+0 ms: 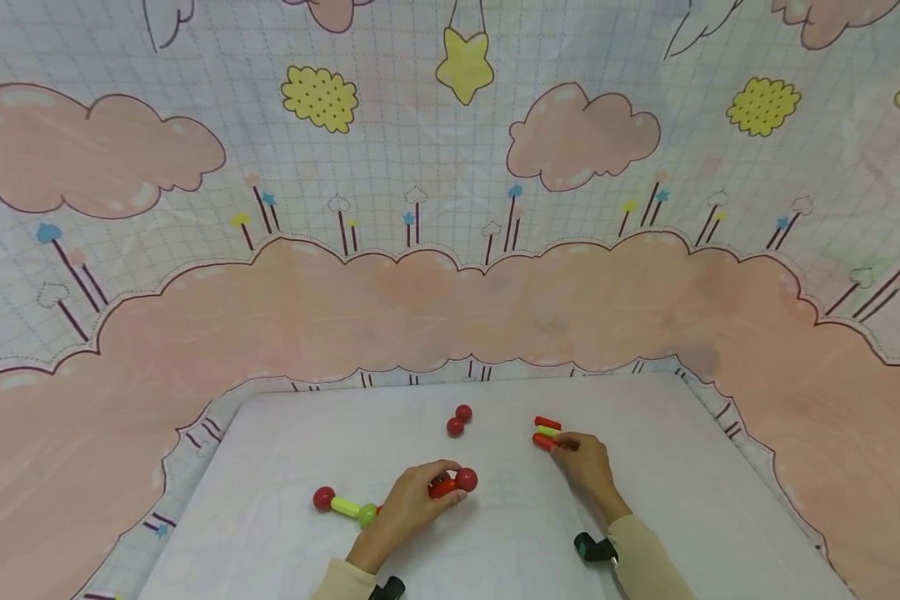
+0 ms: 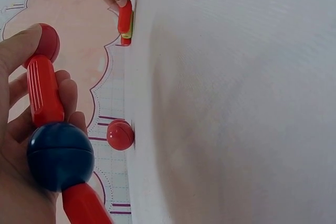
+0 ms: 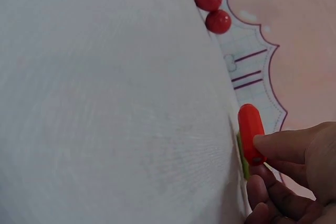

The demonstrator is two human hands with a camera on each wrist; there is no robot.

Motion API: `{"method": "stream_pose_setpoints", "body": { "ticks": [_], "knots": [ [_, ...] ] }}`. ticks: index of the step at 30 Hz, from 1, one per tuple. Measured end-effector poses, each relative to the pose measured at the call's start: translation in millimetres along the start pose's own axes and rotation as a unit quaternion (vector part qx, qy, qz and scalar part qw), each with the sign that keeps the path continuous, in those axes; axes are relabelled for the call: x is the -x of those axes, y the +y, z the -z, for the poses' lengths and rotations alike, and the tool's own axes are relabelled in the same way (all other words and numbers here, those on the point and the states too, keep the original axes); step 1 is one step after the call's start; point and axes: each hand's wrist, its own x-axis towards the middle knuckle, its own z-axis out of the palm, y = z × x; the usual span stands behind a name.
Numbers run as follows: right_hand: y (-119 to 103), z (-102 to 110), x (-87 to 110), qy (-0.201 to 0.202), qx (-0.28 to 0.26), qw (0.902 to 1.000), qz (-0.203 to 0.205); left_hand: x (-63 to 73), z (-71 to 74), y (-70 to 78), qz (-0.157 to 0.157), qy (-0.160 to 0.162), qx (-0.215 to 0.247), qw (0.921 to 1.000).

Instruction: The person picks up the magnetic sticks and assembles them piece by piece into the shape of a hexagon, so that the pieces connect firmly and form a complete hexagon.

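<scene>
My left hand grips a chain of toy balls and rods, its thumb on the red end ball and its fingers around a red rod. A dark blue ball joins that rod to a second red rod. Further along the chain, left of the hand, come a green ball, a yellow-green rod and another red ball. With thumb and fingers my right hand pinches a red rod, beside a yellow-green rod and another red rod.
Two loose red balls lie together at the table's far middle. The white table ends at a back edge, beyond which hangs a cloud-patterned cloth. Dark wrist devices sit by both sleeves.
</scene>
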Motion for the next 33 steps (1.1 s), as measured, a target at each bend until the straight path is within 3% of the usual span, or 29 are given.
{"method": "stream_pose_setpoints", "body": {
  "ticks": [12, 33],
  "knots": [
    [-22.6, 11.5, 10.1, 0.0, 0.012, 0.9993, 0.035, -1.1, -2.2, -2.3, 0.004, 0.0, 0.006, 1.0],
    [-55.9, 17.0, 35.2, -0.009, -0.03, 0.9965, 0.077, -0.1, -1.4, -0.2, 0.001, 0.004, 0.004, 1.0]
  ]
}}
